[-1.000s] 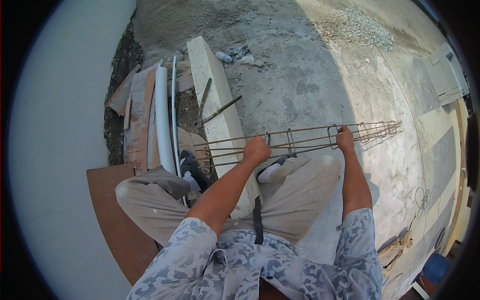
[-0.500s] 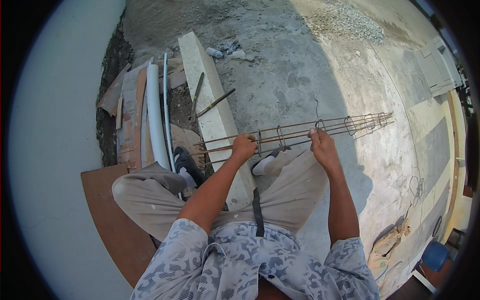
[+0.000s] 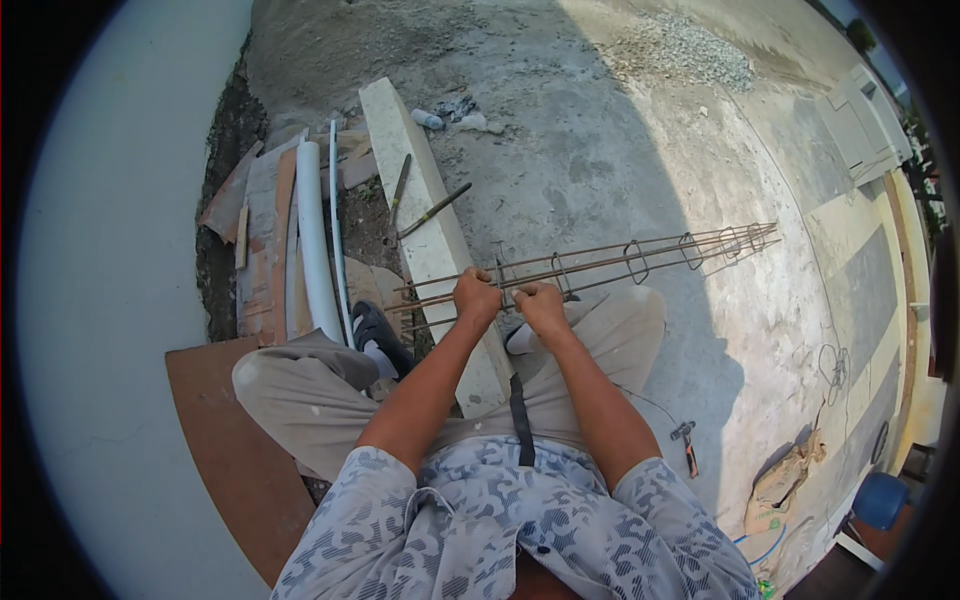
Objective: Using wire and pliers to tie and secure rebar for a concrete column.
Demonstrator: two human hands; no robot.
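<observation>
A long, narrow rebar cage (image 3: 603,262) of thin rusty rods and wire stirrups lies across a pale concrete beam (image 3: 420,165) between my legs, its far end reaching right. My left hand (image 3: 478,297) is closed around the rods near the cage's left end, beside the first stirrup. Just right of that stirrup, my right hand (image 3: 541,305) has its fingers pinched at the lower rods. Whatever its fingertips hold is too small to make out. A thin wire end sticks up above the stirrup. An open two-handled tool like pincers (image 3: 430,212) rests on the beam.
A hammer (image 3: 686,450) lies on the ground at right. White pipes (image 3: 315,240) and scrap boards (image 3: 262,255) lie along the left wall (image 3: 120,250); a brown board (image 3: 230,430) is nearer. Gravel (image 3: 695,50), a torn paper sack (image 3: 780,490) and a blue container (image 3: 880,502) are farther off.
My right hand has moved left along the cage, from a middle stirrup to close beside my left hand. The left hand shifted slightly left. The hammer has come into view.
</observation>
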